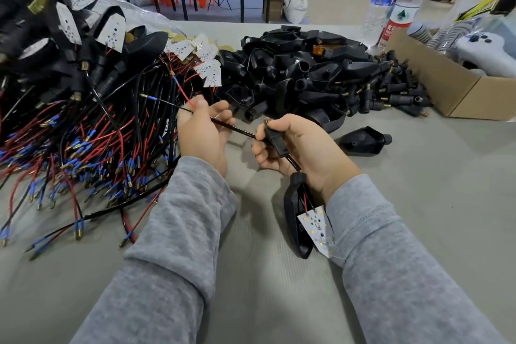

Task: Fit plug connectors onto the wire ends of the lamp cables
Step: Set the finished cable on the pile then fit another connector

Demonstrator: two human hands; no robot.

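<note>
My left hand (202, 131) pinches a thin black lamp cable (234, 128) near its red and black wire ends, which stick out up and to the left with blue sleeves (152, 98). My right hand (301, 148) grips a black plug connector (275, 139) with a brass threaded tip; the cable runs through it. Below my right wrist the same cable leads to a black lamp housing (296, 220) with a white LED board (317, 227).
A tangle of red and black wired lamps (83, 131) covers the table's left side. A heap of black housings and connectors (321, 75) lies behind my hands, one loose housing (363, 140) to the right. A cardboard box (458, 92) and two water bottles (391, 3) stand at the right.
</note>
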